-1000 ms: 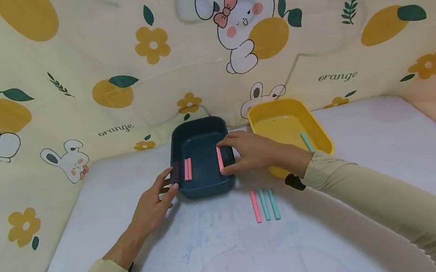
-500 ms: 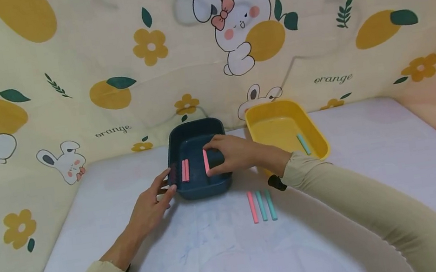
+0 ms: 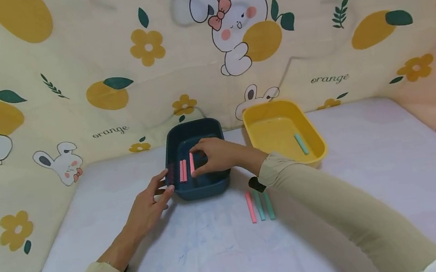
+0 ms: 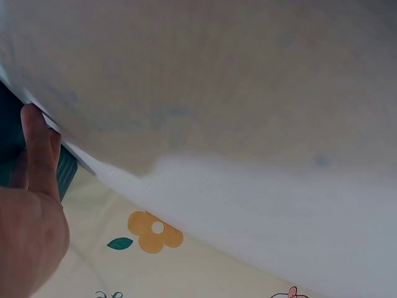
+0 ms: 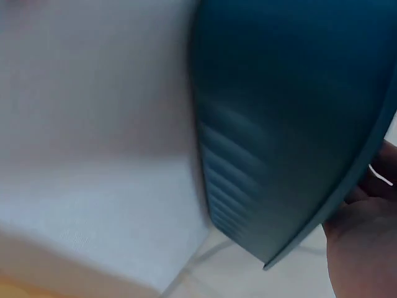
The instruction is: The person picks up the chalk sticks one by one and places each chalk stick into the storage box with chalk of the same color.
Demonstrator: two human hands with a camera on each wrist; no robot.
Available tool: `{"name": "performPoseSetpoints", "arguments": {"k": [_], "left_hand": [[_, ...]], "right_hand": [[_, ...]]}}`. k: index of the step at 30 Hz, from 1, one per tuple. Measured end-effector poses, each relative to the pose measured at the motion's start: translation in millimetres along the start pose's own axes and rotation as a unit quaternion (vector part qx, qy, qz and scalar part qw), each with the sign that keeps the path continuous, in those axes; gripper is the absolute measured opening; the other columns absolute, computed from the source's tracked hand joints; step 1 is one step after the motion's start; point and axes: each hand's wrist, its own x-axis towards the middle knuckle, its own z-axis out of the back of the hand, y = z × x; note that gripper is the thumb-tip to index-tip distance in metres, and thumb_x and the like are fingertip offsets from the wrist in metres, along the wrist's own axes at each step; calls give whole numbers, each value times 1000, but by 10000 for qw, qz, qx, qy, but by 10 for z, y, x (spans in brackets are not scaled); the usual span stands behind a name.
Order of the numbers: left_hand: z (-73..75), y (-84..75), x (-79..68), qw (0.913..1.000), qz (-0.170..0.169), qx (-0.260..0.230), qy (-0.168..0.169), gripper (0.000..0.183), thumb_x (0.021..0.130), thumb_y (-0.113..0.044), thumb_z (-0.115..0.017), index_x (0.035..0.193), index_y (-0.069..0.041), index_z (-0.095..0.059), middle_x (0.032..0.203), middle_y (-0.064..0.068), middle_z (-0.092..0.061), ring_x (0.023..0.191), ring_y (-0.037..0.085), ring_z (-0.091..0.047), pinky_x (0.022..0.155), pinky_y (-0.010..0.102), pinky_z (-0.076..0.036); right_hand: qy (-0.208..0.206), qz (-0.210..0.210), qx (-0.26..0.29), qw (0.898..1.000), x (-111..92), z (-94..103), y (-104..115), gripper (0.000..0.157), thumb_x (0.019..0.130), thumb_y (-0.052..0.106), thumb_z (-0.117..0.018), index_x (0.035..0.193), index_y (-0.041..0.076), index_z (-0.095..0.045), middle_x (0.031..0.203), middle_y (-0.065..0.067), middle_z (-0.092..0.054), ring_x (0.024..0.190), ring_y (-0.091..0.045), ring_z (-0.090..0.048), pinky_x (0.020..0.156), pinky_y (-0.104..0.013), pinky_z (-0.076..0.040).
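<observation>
My right hand (image 3: 217, 155) is inside the dark blue bin (image 3: 205, 191), pinching a pink chalk-like stick (image 3: 191, 164) lengthwise between thumb and fingertip. Just left of it, two more pink sticks (image 3: 183, 171) lie side by side on the bin floor. My left hand (image 3: 148, 207) touches the bin's left side with its thumb and fingers spread. In the left wrist view, the fingers (image 4: 41, 155) lie fairly straight along the bin wall. The right wrist view shows the bin's ribbed outer wall (image 5: 248, 167), with most of the right hand (image 5: 363, 236) hidden behind the rim.
To the right stands a yellow bin (image 3: 273, 111) with a teal stick (image 3: 301, 143) in it. In front of the bins, a pink stick (image 3: 251, 207) and two teal sticks (image 3: 270, 207) lie on the white table (image 3: 203, 260). A printed cloth (image 3: 104, 54) hangs behind.
My right hand has carried the pink stick leftward across the dark blue bin, from its right wall to near the other two pink sticks. My left hand stays at the bin's left side.
</observation>
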Motion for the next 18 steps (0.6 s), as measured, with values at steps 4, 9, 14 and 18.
{"name": "performPoseSetpoints", "arguments": {"k": [4, 9, 14, 18], "left_hand": [[7, -1, -1, 10000, -24, 17, -5, 60, 103, -44, -49, 156, -25, -29, 144, 20, -55, 118, 34, -64, 82, 37, -61], [11, -11, 5, 10000, 25, -17, 76, 61, 103, -44, -50, 156, -23, -29, 145, 20, -53, 119, 34, -63, 83, 37, -60], [12, -12, 5, 9999, 31, -73, 74, 61, 103, -44, -51, 156, -24, -29, 144, 20, -54, 119, 34, -63, 82, 36, -61], [18, -4, 3, 9999, 79, -85, 61, 61, 102, -45, -50, 156, -25, -29, 145, 20, -54, 119, 34, -63, 82, 37, -61]], "right_hand": [[52, -71, -127, 9999, 120, -45, 15, 77, 86, 57, -69, 146, 13, -49, 141, -9, -54, 121, -21, -56, 105, -38, -49], [167, -254, -202, 9993, 245, -129, 44, 77, 86, 55, -71, 146, 10, -50, 150, -11, -50, 136, -25, -49, 116, -42, -39], [284, -386, -462, 9978, 323, -219, 84, 76, 87, 53, -71, 144, 8, -51, 148, -11, -50, 134, -24, -51, 115, -41, -41], [308, -472, -749, 9956, 354, -258, 114, 74, 87, 53, -71, 143, 9, -53, 148, -10, -50, 132, -22, -52, 114, -39, -41]]}}
